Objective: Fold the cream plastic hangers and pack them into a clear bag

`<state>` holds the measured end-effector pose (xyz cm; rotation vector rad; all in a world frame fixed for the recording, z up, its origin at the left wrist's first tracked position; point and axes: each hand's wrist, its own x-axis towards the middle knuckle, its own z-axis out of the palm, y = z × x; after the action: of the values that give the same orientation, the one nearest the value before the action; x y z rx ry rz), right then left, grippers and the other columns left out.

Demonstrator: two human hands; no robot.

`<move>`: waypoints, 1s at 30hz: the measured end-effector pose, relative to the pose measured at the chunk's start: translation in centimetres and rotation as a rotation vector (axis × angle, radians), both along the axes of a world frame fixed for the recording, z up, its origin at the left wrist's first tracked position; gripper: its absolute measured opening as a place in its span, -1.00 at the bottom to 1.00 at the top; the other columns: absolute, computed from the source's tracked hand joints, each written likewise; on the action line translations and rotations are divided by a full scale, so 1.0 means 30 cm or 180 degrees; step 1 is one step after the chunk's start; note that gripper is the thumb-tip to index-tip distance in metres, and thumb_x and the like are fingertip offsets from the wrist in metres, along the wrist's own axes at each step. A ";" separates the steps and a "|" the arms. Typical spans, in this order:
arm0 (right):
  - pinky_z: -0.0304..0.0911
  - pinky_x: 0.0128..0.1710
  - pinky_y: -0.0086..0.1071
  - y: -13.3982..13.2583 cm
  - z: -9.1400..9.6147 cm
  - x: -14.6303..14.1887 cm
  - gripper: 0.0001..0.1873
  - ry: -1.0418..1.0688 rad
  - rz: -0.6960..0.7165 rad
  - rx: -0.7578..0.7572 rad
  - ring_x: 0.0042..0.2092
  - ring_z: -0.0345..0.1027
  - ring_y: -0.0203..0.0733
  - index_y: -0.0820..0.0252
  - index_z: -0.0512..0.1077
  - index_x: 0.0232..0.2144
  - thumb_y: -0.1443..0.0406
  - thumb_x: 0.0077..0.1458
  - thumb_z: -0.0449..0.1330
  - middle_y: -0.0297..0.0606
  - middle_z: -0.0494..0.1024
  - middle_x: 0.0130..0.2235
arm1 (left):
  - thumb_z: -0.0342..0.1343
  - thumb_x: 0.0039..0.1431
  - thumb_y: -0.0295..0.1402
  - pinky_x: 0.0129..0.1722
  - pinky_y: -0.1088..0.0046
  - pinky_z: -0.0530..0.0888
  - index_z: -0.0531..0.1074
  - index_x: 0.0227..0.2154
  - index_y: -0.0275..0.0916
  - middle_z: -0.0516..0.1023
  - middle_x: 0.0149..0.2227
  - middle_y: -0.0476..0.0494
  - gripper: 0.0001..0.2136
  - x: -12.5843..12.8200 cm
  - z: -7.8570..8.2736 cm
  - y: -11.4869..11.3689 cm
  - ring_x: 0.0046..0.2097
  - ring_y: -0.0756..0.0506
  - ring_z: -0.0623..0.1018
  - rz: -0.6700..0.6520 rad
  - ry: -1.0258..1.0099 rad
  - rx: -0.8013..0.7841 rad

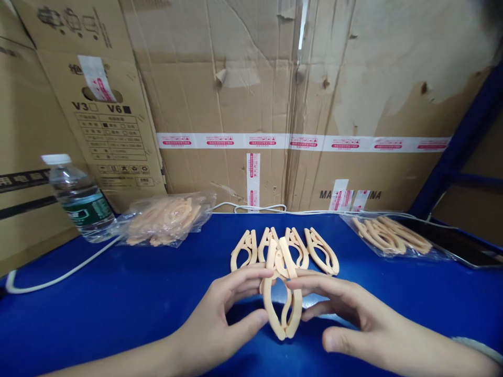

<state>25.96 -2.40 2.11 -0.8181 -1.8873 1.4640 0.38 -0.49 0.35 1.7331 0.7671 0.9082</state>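
Note:
Both my hands meet over the blue table (118, 303) around a peach plastic clip (281, 298) made of two curved arms. My left hand (228, 314) pinches its left arm between thumb and fingers. My right hand (353, 319) holds the right arm with its fingertips. The clip stands upright, with its crossed top ends pointing away from me. Just behind it, a row of several similar assembled clips (286, 250) lies flat on the table.
A clear bag of peach parts (165, 220) lies at the back left beside a water bottle (80, 201). Another bag of parts (389, 236) lies at the back right near a dark flat device (459, 243). A white cable (70, 269) runs along the cardboard boxes (251, 94).

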 end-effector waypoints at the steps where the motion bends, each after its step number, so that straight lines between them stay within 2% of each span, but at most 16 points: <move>1: 0.30 0.11 -0.11 0.001 0.000 0.002 -0.49 0.0022 0.0000 -0.0019 0.12 0.34 -0.03 -0.12 0.32 0.13 0.20 0.14 0.28 -0.21 0.25 0.25 | 0.15 0.13 -0.41 0.19 0.21 0.36 0.36 0.07 -0.16 0.37 0.19 -0.22 -0.60 -0.003 -0.001 -0.003 0.16 -0.21 0.44 -0.0005 0.0088 0.0121; 5: 0.31 0.08 -0.12 0.007 -0.007 0.008 -0.50 0.0127 0.0157 -0.0223 0.08 0.38 -0.05 -0.09 0.35 0.11 0.19 0.12 0.29 -0.20 0.29 0.23 | 0.16 0.09 -0.39 0.26 0.05 0.22 0.42 0.03 -0.08 0.37 0.20 -0.15 -0.60 -0.021 -0.011 -0.018 0.25 -0.27 0.32 0.0180 0.0516 0.0497; 9: 0.28 0.09 -0.08 0.026 0.009 0.029 -0.48 0.0038 0.0100 -0.0271 0.09 0.36 -0.01 -0.02 0.36 0.12 0.14 0.11 0.29 -0.17 0.33 0.21 | 0.18 0.05 -0.37 0.25 0.02 0.20 0.40 0.06 -0.04 0.26 0.27 -0.14 -0.55 -0.029 -0.016 -0.026 0.29 -0.29 0.23 0.0188 0.0579 0.0477; 12: 0.27 0.09 -0.07 0.067 0.056 0.080 -0.45 -0.0416 -0.0326 0.0005 0.10 0.34 0.04 0.02 0.35 0.14 0.08 0.11 0.26 -0.17 0.41 0.15 | 0.15 0.08 -0.37 0.24 0.08 0.25 0.34 0.12 -0.02 0.19 0.31 -0.09 -0.51 -0.024 -0.016 -0.025 0.31 -0.26 0.20 0.0120 0.0465 0.0342; 15: 0.27 0.06 -0.08 0.127 0.102 0.171 -0.52 -0.1095 -0.0928 0.0582 0.08 0.33 0.08 0.00 0.45 0.06 0.02 0.11 0.22 -0.19 0.47 0.09 | 0.15 0.08 -0.37 0.23 0.10 0.30 0.32 0.14 0.00 0.24 0.28 -0.07 -0.48 -0.020 -0.017 -0.023 0.30 -0.27 0.22 0.0145 0.0406 0.0313; 19: 0.34 -0.16 -0.08 0.202 0.112 0.304 -0.53 -0.2163 -0.1644 0.1210 -0.16 0.43 0.08 0.05 0.56 -0.12 -0.07 0.03 0.21 -0.15 0.58 -0.17 | 0.15 0.09 -0.36 0.18 0.13 0.37 0.33 0.15 0.00 0.27 0.27 -0.08 -0.49 -0.024 -0.015 -0.020 0.26 -0.29 0.28 0.0201 0.0413 0.0418; 21: 0.35 -0.27 -0.13 0.224 0.102 0.347 -0.51 -0.2513 -0.1643 0.1254 -0.26 0.44 0.03 0.09 0.58 -0.17 -0.09 0.04 0.17 -0.14 0.58 -0.28 | 0.15 0.10 -0.37 0.16 0.14 0.39 0.33 0.15 0.02 0.28 0.26 -0.09 -0.49 -0.028 -0.013 -0.017 0.24 -0.29 0.32 0.0171 0.0487 0.0488; 23: 0.34 -0.29 -0.17 0.234 0.093 0.369 -0.51 -0.2666 -0.1455 0.1185 -0.28 0.44 0.01 0.10 0.56 -0.15 -0.08 0.08 0.13 -0.15 0.58 -0.28 | 0.14 0.11 -0.38 0.16 0.15 0.40 0.33 0.14 0.03 0.29 0.26 -0.08 -0.50 -0.031 -0.011 -0.014 0.23 -0.29 0.33 0.0147 0.0553 0.0529; 27: 0.33 -0.13 -0.14 0.227 0.088 0.369 -0.53 -0.2804 -0.1094 0.1057 -0.12 0.44 0.06 0.08 0.48 -0.02 0.00 0.10 0.16 -0.15 0.57 -0.11 | 0.13 0.12 -0.37 0.17 0.18 0.39 0.33 0.14 0.05 0.28 0.26 -0.06 -0.51 -0.028 -0.014 -0.014 0.26 -0.27 0.27 0.0177 0.0549 0.0502; 30: 0.31 -0.06 -0.13 0.218 0.089 0.356 -0.52 -0.2818 -0.1073 0.1141 -0.05 0.42 0.12 0.07 0.49 -0.01 0.03 0.04 0.22 -0.13 0.55 -0.06 | 0.14 0.11 -0.35 0.16 0.17 0.39 0.35 0.12 0.02 0.30 0.24 -0.08 -0.52 -0.022 -0.018 -0.017 0.25 -0.28 0.28 0.0255 0.0454 0.0480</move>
<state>36.63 4.13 4.79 -1.6711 -2.3468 0.5332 -0.28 -1.01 -0.18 1.9272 0.8859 0.9234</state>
